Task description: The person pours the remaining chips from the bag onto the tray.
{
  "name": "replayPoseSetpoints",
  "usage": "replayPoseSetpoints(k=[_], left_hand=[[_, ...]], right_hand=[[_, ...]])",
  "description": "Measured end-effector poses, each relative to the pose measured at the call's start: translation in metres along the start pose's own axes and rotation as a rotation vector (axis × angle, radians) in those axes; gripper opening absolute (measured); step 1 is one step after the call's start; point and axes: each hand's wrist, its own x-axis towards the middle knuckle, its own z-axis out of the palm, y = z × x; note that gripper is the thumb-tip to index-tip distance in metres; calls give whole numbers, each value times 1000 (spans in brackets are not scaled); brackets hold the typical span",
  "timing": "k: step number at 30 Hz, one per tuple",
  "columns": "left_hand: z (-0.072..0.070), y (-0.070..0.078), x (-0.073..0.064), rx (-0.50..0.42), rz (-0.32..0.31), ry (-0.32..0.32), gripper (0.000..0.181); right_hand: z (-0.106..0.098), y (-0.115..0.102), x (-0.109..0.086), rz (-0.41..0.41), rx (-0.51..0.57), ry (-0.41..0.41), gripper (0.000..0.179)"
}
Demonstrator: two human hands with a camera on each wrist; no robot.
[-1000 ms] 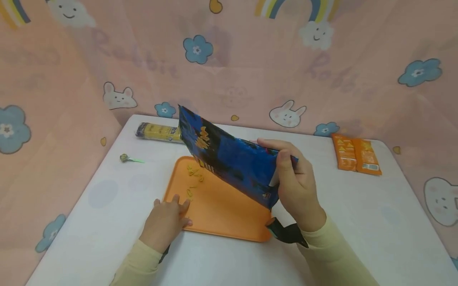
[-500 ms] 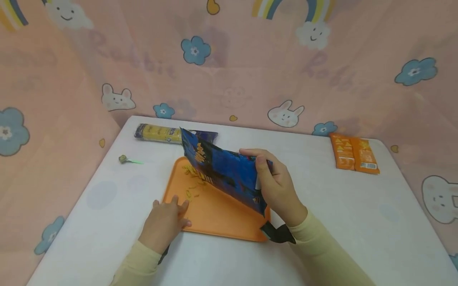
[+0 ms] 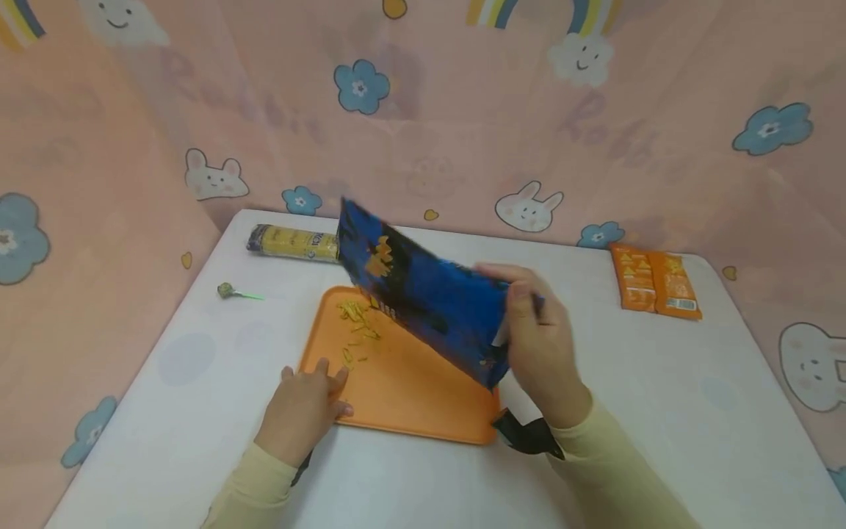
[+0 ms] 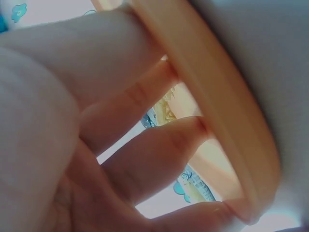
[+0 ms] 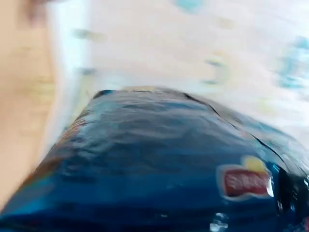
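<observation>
A dark blue chip bag [image 3: 423, 286], also filling much of the right wrist view, is held tilted over an orange tray [image 3: 423, 400]. My right hand [image 3: 542, 342] grips its right end, thumb on the side facing me and fingers behind. Thin yellow chip sticks [image 3: 353, 312] lie scattered on the tray's left part, near the bag's far left end. My left hand [image 3: 300, 408] rests at the tray's near left corner with its fingers spread. In the left wrist view its fingertips [image 4: 195, 125] touch the tray's rim.
Behind the tray lies a long yellow packet [image 3: 294, 242], partly hidden by the chip bag. A lollipop [image 3: 226, 290] with a green stick is to the tray's left. Orange packets [image 3: 654, 283] lie at the back right of the white table [image 3: 661, 382], before a patterned pink cloth [image 3: 429, 147].
The right hand dipped the chip bag toward the tray, then raised it back up and to the right. More chip sticks lie on the tray now. The left hand stayed in place.
</observation>
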Motion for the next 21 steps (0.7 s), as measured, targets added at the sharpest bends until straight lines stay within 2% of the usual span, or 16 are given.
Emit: replayPoseSetpoints(k=[4, 7, 14, 17, 21], left_hand=[[-2, 0, 0, 1, -9, -6, 57], [-2, -1, 0, -18, -23, -23, 58], [-1, -2, -1, -9, -43, -63, 58], [-1, -3, -2, -1, -29, -49, 58], [-1, -4, -3, -2, -15, -31, 59]], right_hand=[[15, 21, -1, -11, -7, -116, 44], [18, 25, -4, -17, -4, -102, 42], [15, 24, -7, 79, -8, -121, 42], [7, 11, -5, 54, -18, -90, 43], [-5, -9, -2, -12, 3, 20, 47]])
